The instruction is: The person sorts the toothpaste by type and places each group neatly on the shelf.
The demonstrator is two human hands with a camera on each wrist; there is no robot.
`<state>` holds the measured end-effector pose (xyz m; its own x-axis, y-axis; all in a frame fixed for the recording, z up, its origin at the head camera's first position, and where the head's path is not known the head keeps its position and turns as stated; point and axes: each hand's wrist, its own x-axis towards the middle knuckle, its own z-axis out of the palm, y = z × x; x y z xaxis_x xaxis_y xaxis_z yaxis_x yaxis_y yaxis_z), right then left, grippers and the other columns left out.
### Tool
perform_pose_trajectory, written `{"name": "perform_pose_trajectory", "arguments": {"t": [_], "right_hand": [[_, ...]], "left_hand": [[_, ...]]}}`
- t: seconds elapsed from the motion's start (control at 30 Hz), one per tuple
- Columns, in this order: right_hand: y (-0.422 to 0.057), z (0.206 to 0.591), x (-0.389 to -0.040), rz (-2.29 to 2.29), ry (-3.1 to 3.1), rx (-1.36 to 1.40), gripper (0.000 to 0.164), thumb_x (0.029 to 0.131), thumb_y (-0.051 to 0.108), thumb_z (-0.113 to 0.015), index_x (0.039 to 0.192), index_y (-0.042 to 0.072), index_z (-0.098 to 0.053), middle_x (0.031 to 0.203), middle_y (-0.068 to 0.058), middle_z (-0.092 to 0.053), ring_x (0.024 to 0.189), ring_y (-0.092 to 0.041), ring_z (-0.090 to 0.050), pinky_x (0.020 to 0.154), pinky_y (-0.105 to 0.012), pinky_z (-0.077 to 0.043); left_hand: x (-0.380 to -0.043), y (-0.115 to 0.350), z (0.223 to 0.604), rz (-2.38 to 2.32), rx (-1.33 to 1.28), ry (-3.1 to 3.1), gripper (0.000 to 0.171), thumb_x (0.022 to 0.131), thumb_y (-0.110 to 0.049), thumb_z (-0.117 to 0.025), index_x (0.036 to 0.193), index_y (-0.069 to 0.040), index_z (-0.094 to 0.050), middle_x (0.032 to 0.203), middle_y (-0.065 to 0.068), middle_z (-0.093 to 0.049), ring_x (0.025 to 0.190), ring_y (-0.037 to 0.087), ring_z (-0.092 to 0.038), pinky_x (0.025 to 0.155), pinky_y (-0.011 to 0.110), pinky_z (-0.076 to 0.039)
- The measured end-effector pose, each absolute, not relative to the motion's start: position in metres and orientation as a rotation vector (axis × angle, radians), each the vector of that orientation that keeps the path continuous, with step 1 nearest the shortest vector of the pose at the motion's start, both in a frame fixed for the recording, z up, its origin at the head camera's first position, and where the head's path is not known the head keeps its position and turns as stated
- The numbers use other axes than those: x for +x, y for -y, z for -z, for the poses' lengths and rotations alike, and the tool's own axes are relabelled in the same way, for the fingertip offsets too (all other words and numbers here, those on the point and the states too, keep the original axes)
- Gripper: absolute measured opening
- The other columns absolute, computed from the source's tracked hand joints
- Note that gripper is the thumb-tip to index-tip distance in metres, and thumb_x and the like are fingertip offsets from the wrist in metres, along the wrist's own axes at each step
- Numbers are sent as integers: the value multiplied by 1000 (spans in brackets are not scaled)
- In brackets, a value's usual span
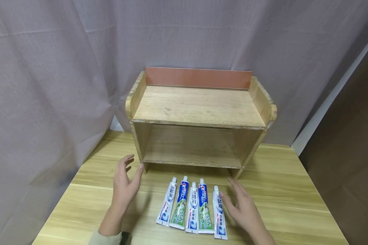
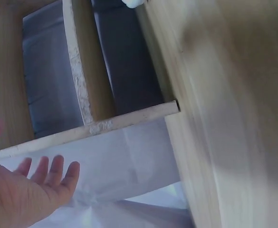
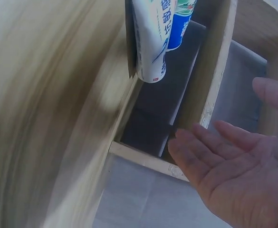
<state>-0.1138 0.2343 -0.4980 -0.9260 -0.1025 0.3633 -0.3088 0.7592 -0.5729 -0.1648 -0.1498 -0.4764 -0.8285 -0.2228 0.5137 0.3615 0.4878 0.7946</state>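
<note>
Several toothpaste tubes lie side by side on the table before a small wooden shelf (image 1: 199,105), caps toward it. At the left end is a white tube (image 1: 167,202), then a blue-and-green tube (image 1: 180,204). A white tube (image 1: 192,209) lies in the middle, beside another blue-and-green tube (image 1: 204,207). The rightmost white tube (image 1: 219,214) is nearest my right hand (image 1: 243,207), whose fingers are extended and hold nothing. My left hand (image 1: 125,183) hovers by the shelf's left front leg, fingers loosely bent, holding nothing. Both wrist views show bare palms.
The two-tier shelf stands at the back of the wooden table (image 1: 95,194), with a reddish-brown back strip (image 1: 199,77). Grey curtain (image 1: 187,34) hangs behind it. A dark brown panel (image 1: 349,143) rises along the right side.
</note>
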Motion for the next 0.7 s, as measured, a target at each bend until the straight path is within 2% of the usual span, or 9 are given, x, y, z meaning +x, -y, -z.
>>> {"name": "perform_pose_trajectory", "arguments": {"t": [0.17, 0.23, 0.47, 0.7], "right_hand": [[-231, 497, -112, -1002, 2673, 303, 57, 98, 34, -68, 140, -1, -53, 133, -25, -60, 113, -45, -64, 95, -61, -55], [-229, 497, -112, -1024, 2691, 293, 56, 98, 36, -67, 139, 0, -55, 133, -23, -62, 113, -43, -64, 94, -59, -56], [-226, 499, -112, -1038, 2713, 280, 56, 97, 38, -67, 138, 1, -56, 131, -22, -63, 114, -41, -64, 94, -57, -57], [-224, 505, -111, -1062, 2749, 240, 55, 97, 39, -68, 136, 1, -58, 128, -22, -65, 115, -40, -63, 99, -60, -53]], "left_hand": [[-174, 152, 473, 1426, -55, 2143, 58, 94, -16, -73, 141, 1, -44, 139, 19, -48, 128, 34, -50, 105, 53, -50], [-177, 152, 472, 1458, -42, 2152, 61, 94, -16, -72, 143, 1, -41, 142, 20, -45, 130, 34, -48, 107, 53, -49], [-189, 149, 465, 1508, -56, 2203, 67, 97, -25, -69, 151, -4, -34, 150, 17, -41, 136, 35, -45, 113, 51, -44], [-197, 150, 459, 1537, -101, 2208, 70, 98, -27, -67, 153, -3, -31, 155, 13, -39, 136, 36, -46, 114, 50, -44]]}}
